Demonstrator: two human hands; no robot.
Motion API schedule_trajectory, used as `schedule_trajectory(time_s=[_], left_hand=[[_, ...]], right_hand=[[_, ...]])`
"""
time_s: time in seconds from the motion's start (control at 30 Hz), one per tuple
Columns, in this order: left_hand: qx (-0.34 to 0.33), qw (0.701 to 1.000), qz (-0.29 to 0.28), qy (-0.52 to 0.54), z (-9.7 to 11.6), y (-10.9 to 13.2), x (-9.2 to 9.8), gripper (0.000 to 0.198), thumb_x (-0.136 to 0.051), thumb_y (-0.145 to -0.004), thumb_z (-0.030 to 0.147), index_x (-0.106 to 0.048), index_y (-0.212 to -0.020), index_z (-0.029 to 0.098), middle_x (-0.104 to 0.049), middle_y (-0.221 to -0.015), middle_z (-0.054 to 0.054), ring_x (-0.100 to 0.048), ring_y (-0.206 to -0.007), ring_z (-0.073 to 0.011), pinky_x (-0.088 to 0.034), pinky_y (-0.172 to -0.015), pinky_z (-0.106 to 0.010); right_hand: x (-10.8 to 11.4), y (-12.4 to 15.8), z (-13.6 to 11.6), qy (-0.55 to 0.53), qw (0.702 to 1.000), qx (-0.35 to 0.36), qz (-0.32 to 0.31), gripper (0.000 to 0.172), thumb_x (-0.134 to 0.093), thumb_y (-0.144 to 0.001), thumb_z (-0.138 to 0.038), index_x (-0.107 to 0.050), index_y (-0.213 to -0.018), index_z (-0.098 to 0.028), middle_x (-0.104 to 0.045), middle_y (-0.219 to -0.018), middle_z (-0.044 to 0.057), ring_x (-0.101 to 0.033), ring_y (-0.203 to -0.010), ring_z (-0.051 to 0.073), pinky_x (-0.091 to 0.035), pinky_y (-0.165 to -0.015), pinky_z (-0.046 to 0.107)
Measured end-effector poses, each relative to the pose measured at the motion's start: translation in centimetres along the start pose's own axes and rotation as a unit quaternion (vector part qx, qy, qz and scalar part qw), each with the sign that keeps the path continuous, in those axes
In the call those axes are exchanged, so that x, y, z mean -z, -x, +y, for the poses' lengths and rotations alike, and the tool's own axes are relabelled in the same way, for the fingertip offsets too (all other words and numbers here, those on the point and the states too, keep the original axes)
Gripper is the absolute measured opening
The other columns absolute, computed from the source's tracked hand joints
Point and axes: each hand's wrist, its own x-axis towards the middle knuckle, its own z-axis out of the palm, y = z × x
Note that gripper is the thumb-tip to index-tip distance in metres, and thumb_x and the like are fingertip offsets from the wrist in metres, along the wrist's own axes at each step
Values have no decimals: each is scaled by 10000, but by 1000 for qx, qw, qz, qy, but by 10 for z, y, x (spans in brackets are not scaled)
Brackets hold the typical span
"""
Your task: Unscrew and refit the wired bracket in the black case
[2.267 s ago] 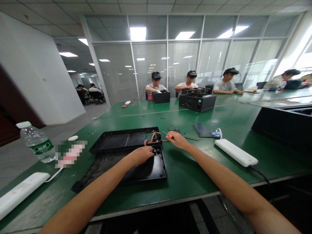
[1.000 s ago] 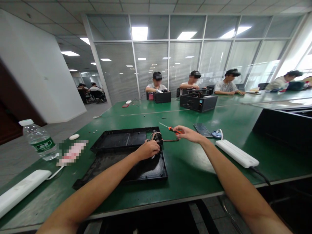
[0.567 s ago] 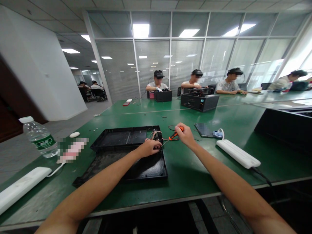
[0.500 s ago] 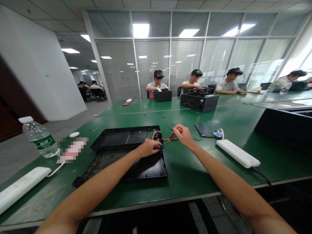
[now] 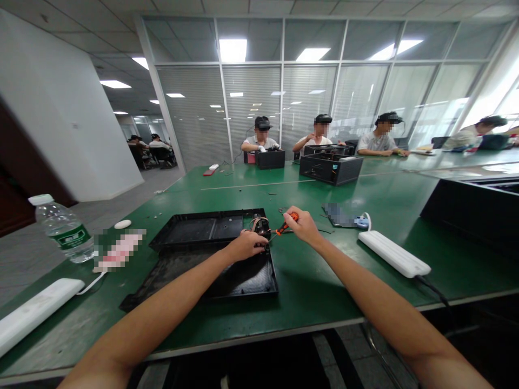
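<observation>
A black plastic case panel [image 5: 203, 270] lies open on the green table [image 5: 324, 281]. At its far right corner sits a small part with coloured wires [image 5: 255, 226]. My left hand [image 5: 244, 246] is closed in a pinch over that corner of the panel; what it pinches is hidden. My right hand [image 5: 303, 226] is wrapped round a small screwdriver with an orange handle [image 5: 287, 223]. Its thin shaft slants down and left, with the tip beside my left fingers.
A water bottle [image 5: 62, 229] and a white power strip [image 5: 32, 313] are at the left; another white power strip [image 5: 393, 254] lies at the right. A black case [image 5: 474, 208] stands far right. Other people sit with black cases [image 5: 329, 167] at the table's far end.
My right hand lifted the screwdriver off the table, turned it and brought its tip down beside my left hand. My left hand stayed at the panel's corner.
</observation>
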Motion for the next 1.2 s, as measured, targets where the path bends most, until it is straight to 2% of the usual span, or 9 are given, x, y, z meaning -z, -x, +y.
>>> schedule_trajectory(time_s=[0.2,0.33,0.4,0.53,0.6,0.73,0.9,1.03,1.2], left_hand=[[-3,1000,-2,3,0,0,0,205,-603,-768,197,-644,-969,206,-674,-891,-14,-604,-843,-139,-399,-805,-218],[5,1000,5,4,2,1,1,183,-601,-769,206,-646,-947,206,-672,-901,-14,-602,-854,-140,-405,-797,-221],[13,1000,8,8,2,2,1,185,-609,-762,207,-644,-944,204,-673,-878,-11,-604,-848,-139,-410,-790,-222],[29,999,9,28,3,4,1,201,-610,-754,192,-631,-954,188,-674,-846,-6,-613,-824,-133,-423,-776,-218],[35,999,10,38,3,4,0,223,-605,-755,179,-621,-977,185,-674,-845,-4,-616,-817,-128,-427,-772,-215],[44,998,12,34,3,5,0,236,-614,-747,179,-619,-982,188,-676,-845,-2,-614,-840,-138,-425,-779,-222],[39,998,16,38,3,8,1,215,-616,-745,172,-623,-959,174,-676,-846,-10,-616,-822,-140,-424,-775,-219],[35,999,16,27,2,10,2,192,-616,-747,188,-621,-939,178,-673,-836,-4,-610,-818,-136,-418,-754,-207],[37,999,20,13,1,12,2,197,-614,-754,205,-613,-950,188,-669,-859,-3,-603,-840,-141,-404,-783,-224]], right_hand=[[6,-6,-17,101,994,13,-27,329,-400,-828,-423,-532,-649,-181,-491,-504,-16,-439,-474,103,-280,-501,215],[17,-14,-52,281,954,44,-98,441,-336,-864,-481,-557,-639,-173,-562,-542,50,-523,-546,150,-255,-531,244],[20,-18,-68,320,936,55,-138,419,-293,-894,-430,-579,-736,-168,-607,-611,76,-550,-579,169,-259,-546,256],[21,-28,-85,291,926,108,-215,330,-270,-921,-372,-520,-1052,-201,-654,-766,60,-584,-644,169,-280,-564,252],[18,-34,-89,291,918,133,-235,369,-270,-917,-429,-554,-1002,-208,-654,-752,67,-595,-676,183,-295,-579,256],[9,-39,-101,350,905,117,-210,566,-250,-879,-555,-615,-742,-145,-634,-686,149,-603,-725,249,-322,-615,299],[7,-35,-107,327,902,127,-251,419,-290,-895,-470,-568,-968,-165,-650,-736,107,-598,-675,219,-322,-595,286],[12,-37,-95,331,908,85,-240,470,-329,-860,-536,-594,-773,-158,-625,-675,115,-587,-666,224,-315,-590,290],[20,-40,-80,248,923,101,-274,388,-397,-837,-521,-604,-857,-194,-608,-631,54,-536,-556,170,-293,-540,263]])
